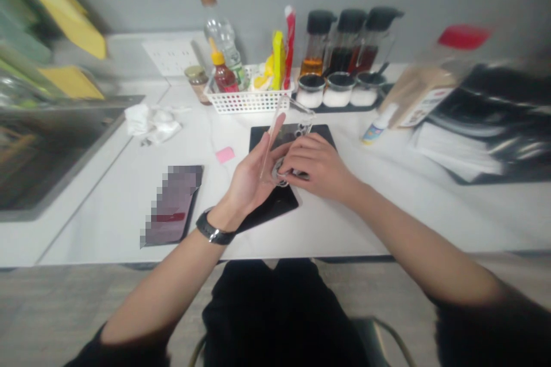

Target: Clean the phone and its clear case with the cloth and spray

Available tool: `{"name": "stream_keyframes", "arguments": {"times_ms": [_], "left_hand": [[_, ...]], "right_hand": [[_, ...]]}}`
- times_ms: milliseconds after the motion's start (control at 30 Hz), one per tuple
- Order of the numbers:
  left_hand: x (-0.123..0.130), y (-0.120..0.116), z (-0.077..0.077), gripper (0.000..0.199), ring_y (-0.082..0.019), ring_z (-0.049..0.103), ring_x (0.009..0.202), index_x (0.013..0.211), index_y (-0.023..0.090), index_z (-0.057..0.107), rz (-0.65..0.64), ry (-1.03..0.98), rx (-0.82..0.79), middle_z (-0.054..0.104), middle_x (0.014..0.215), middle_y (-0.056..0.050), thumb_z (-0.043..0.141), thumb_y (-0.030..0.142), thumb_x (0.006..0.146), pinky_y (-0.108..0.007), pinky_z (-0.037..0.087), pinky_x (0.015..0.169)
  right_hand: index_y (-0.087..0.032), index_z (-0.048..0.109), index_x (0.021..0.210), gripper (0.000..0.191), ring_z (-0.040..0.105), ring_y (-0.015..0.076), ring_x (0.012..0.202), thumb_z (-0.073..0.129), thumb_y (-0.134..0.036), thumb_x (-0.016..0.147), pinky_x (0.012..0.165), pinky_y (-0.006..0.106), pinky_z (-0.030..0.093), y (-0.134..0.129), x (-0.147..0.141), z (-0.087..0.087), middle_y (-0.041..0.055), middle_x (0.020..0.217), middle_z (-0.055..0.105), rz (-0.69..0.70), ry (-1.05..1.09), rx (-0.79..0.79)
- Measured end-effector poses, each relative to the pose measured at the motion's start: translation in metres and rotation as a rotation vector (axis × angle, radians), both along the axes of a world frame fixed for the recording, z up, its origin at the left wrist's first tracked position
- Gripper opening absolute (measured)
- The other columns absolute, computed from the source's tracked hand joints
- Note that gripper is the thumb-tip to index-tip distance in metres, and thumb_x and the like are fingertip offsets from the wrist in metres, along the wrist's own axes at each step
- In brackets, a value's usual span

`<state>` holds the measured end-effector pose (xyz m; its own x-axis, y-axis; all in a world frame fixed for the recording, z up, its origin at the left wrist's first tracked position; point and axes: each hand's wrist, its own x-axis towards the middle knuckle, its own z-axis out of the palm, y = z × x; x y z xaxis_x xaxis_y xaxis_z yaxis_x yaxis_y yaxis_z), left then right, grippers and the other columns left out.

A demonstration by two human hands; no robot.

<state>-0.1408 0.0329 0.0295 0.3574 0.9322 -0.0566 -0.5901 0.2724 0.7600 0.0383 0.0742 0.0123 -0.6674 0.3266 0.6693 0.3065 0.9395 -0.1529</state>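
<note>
A black tablet (279, 205) lies beneath the left hand (250, 179) and the right hand (317, 161); the left, half-curled, holds a clear case (289, 124); the right bends its fingers over the case's round ring (276, 171), grip unclear; left of both lies a pink slip (225, 154).

White perforated basket (249, 103) sits at counter back, holds red sauce bottle (224, 75), yellow packet (278, 60), red packet (290, 49). Clear bottle (219, 31) at its rear left, inside or behind unclear. Small jar (197, 85) just left. Right: three black-topped cruets (343, 49), three jars (338, 93) with white contents in front, dark tray (336, 109) below. Red-capped container (424, 89) further right, blurry. Sink (64, 169) far left; crumpled white tissue (152, 123) near it.
</note>
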Motion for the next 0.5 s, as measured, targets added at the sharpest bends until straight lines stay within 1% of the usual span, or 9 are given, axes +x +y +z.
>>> {"name": "stream_keyframes", "arguments": {"times_ms": [100,200,267,333,400,433,500], "left_hand": [[0.001,0.0,-0.001,0.057,-0.016,0.074,0.089,0.165,0.035,0.048,-0.006,0.024,0.003,0.077,0.123,-0.006,0.051,0.045,0.109,-0.029,0.061,0.084],[0.001,-0.002,-0.004,0.058,-0.024,0.075,0.113,0.163,0.035,0.05,-0.056,0.062,-0.008,0.075,0.133,-0.008,0.054,0.05,0.107,-0.038,0.061,0.095],[0.0,-0.003,-0.005,0.06,-0.031,0.073,0.123,0.164,0.036,0.049,-0.111,0.071,-0.002,0.072,0.142,-0.01,0.055,0.054,0.107,-0.042,0.061,0.095],[0.0,-0.004,-0.006,0.06,-0.035,0.072,0.127,0.163,0.037,0.049,-0.158,0.067,0.0,0.07,0.145,-0.011,0.054,0.056,0.107,-0.044,0.06,0.094],[0.001,-0.005,-0.007,0.057,-0.034,0.072,0.126,0.162,0.037,0.051,-0.173,0.049,-0.012,0.071,0.144,-0.011,0.052,0.056,0.108,-0.044,0.06,0.094],[0.002,-0.005,-0.007,0.056,-0.033,0.073,0.124,0.161,0.036,0.053,-0.165,0.032,-0.02,0.072,0.142,-0.011,0.052,0.055,0.108,-0.043,0.061,0.094],[0.004,-0.005,-0.007,0.052,-0.028,0.075,0.119,0.158,0.033,0.057,-0.13,-0.014,-0.033,0.074,0.138,-0.009,0.052,0.05,0.109,-0.04,0.062,0.094]], "right_hand": [[-0.026,0.073,0.087,0.016,0.065,0.0242,0.094,0.069,-0.028,0.102,0.093,0.045,0.043,0.006,0.008,0.005,0.0001,0.088,0.079,-0.139,0.053,0.014],[-0.026,0.071,0.086,0.015,0.065,0.0257,0.092,0.069,-0.028,0.101,0.093,0.047,0.043,0.015,0.019,0.009,0.0006,0.084,0.076,-0.304,0.14,0.008],[-0.027,0.07,0.086,0.016,0.064,0.0263,0.089,0.068,-0.03,0.101,0.093,0.047,0.043,0.021,0.025,0.01,0.0008,0.08,0.073,-0.416,0.226,0.009],[-0.026,0.069,0.087,0.016,0.064,0.0263,0.087,0.067,-0.031,0.102,0.091,0.047,0.044,0.024,0.028,0.009,0.0007,0.077,0.071,-0.491,0.318,0.025],[-0.026,0.069,0.087,0.016,0.064,0.025,0.084,0.067,-0.031,0.103,0.089,0.046,0.046,0.023,0.026,0.008,0.0003,0.076,0.071,-0.475,0.379,0.037],[-0.025,0.07,0.088,0.016,0.065,0.0244,0.084,0.068,-0.031,0.103,0.089,0.046,0.047,0.02,0.022,0.007,0.0003,0.078,0.073,-0.429,0.385,0.037],[-0.025,0.072,0.089,0.016,0.067,0.0239,0.089,0.068,-0.031,0.104,0.09,0.045,0.049,0.012,0.013,0.006,0.0007,0.084,0.077,-0.281,0.338,0.036]]}}
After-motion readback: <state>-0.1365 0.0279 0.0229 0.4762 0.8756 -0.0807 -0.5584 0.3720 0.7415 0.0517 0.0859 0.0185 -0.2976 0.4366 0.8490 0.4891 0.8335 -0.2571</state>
